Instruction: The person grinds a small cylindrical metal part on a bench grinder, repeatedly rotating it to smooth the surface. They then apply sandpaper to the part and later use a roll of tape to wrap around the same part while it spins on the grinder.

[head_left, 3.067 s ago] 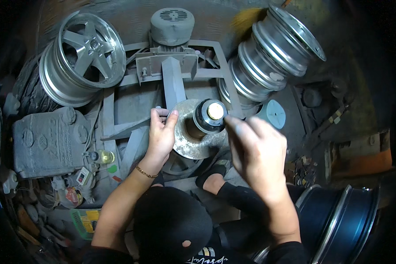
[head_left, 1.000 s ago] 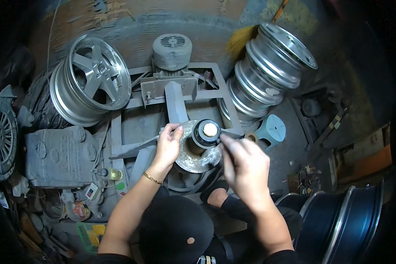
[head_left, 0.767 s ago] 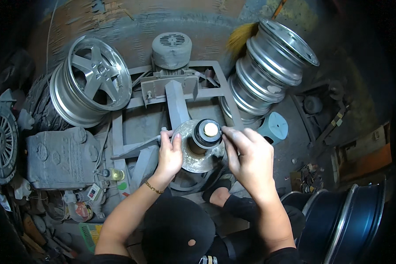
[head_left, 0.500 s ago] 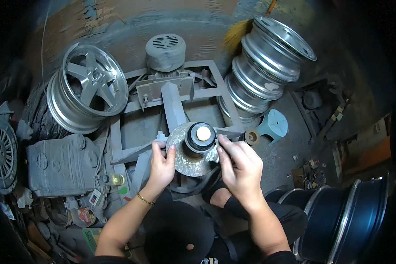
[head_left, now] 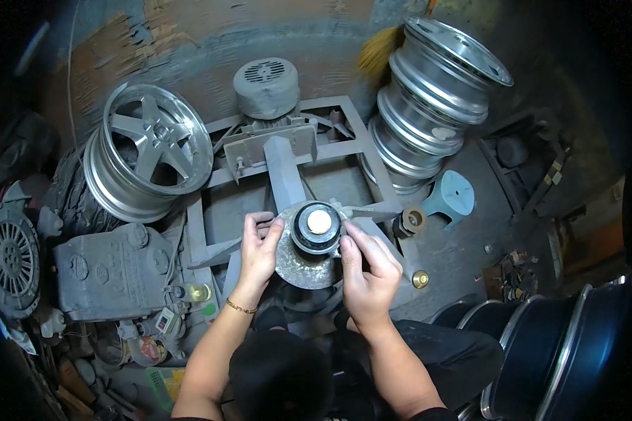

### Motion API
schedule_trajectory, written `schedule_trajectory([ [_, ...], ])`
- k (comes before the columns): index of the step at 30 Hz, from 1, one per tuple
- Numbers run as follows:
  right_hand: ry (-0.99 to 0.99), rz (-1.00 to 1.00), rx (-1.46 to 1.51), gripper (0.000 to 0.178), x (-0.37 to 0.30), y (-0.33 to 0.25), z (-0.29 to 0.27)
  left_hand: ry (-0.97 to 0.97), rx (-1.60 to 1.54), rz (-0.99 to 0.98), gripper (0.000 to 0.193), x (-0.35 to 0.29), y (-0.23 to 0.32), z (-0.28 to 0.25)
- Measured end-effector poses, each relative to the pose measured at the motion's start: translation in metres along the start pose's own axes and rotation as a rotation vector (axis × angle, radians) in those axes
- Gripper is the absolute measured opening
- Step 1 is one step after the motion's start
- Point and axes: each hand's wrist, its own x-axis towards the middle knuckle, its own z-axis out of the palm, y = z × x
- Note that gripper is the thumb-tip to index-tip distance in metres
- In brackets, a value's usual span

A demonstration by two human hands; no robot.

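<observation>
A round grey metal plate (head_left: pixel 310 274), speckled and worn, sits in front of me with a stepped black ring (head_left: pixel 307 241) and a pale round centre piece (head_left: pixel 319 222) on top. My left hand (head_left: pixel 260 252) has its thumb at the plate's left edge, the fingers bent around beside it. On the other side, my right hand (head_left: pixel 371 272) pinches with thumb and forefinger at the right edge of the black ring. Whether a small part lies between those fingertips is hidden. What carries the plate underneath is mostly covered.
Beyond stands a grey steel frame (head_left: pixel 372 158) with a dusty motor (head_left: pixel 265 88). A five-spoke wheel rim (head_left: pixel 147 151) leans at left; stacked rims (head_left: pixel 435 102) stand right, near a light-blue stool (head_left: pixel 451 196). A brass-coloured round piece (head_left: pixel 420 279) and dark rims (head_left: pixel 541 351) lie nearer.
The surroundings sit slightly lower and further right in the picture. My right hand has shifted left relative to them, and a brass-coloured piece now shows beside it. Both hands stay at the plate and ring.
</observation>
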Motion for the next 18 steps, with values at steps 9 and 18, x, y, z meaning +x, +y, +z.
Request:
schedule_trajectory([
  [9,-0.070,0.113,0.176,0.012,-0.014,-0.050,-0.026,0.303,0.370,0.584,0.022,-0.035,0.063,-0.041],
  [18,-0.412,0.179,0.778,0.019,-0.002,-0.119,0.038,-0.040,0.289,0.651,0.017,-0.169,0.154,-0.075],
])
